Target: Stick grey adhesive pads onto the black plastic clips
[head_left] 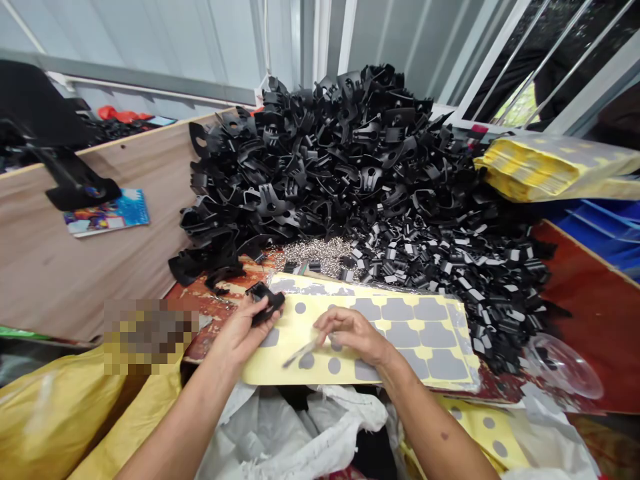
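My left hand (246,333) is closed around a black plastic clip part (267,303) at the left end of a yellow sticker sheet (310,373). Grey die-cut stickers (397,333) cover the sheet's right half, and several grey dots lie toward its left. Over the middle of the sheet, my right hand (353,333) pinches a thin greyish piece (300,355), smeared by motion, so I cannot make out its kind. The two hands are apart. Clear plastic film shows around the sheet's edges.
Behind the sheet rises a big heap of black plastic parts (320,153). Small silver metal pieces (315,253) and small black parts with grey pads (440,260) lie before it. A clear plastic lid (565,367) and yellow sheet stacks (555,167) are at right. White sacking (300,427) hangs in front.
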`<state>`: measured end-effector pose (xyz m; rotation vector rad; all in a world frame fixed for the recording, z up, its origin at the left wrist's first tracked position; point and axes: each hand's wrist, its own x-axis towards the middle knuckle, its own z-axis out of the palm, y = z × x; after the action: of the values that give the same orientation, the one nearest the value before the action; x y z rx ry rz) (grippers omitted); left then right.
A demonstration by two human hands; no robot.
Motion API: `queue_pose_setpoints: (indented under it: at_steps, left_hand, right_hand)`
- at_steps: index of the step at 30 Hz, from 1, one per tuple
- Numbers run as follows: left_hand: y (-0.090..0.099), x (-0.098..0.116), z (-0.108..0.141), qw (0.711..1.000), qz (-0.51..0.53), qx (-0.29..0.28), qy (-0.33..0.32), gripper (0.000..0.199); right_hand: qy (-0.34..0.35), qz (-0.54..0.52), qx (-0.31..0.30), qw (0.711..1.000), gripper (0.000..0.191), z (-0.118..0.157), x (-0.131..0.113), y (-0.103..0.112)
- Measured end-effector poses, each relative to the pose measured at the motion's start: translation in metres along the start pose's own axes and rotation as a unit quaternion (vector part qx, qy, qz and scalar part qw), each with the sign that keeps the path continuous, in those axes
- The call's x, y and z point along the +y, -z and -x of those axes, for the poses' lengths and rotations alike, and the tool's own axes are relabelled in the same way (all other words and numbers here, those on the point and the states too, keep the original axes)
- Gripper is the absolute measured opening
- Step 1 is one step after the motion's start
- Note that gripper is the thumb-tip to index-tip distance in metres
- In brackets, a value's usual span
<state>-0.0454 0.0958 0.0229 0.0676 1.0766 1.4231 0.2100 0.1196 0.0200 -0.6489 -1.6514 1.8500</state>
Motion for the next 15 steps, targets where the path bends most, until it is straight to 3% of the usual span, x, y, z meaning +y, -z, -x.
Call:
queue_pose_setpoints:
  at_steps: [3, 5, 10, 15]
  left_hand:
    - [0.000, -0.005, 0.018, 0.997, -0.025, -0.061, -0.038, 0.040]
    - [-0.002, -0.009, 0.035, 0.990, -0.041, -0.128, -0.042, 0.049]
    - [-0.012, -0.026, 0.060, 0.982, -0.028, -0.187, 0.004, 0.055]
    - [-0.016, -0.036, 0.063, 0.976, -0.011, -0.218, 0.022, 0.045]
  right_hand:
    - [0.081, 0.057, 0.151, 0.984, 0.022, 0.002, -0.001, -0.007]
    - [0.112, 0.130, 0.214, 0.962, 0.024, 0.003, -0.007, -0.018]
    - [0.160, 0.267, 0.226, 0.923, 0.026, 0.004, -0.021, -0.044]
    - [0.152, 0.274, 0.220, 0.924, 0.020, 0.001, -0.016, -0.055]
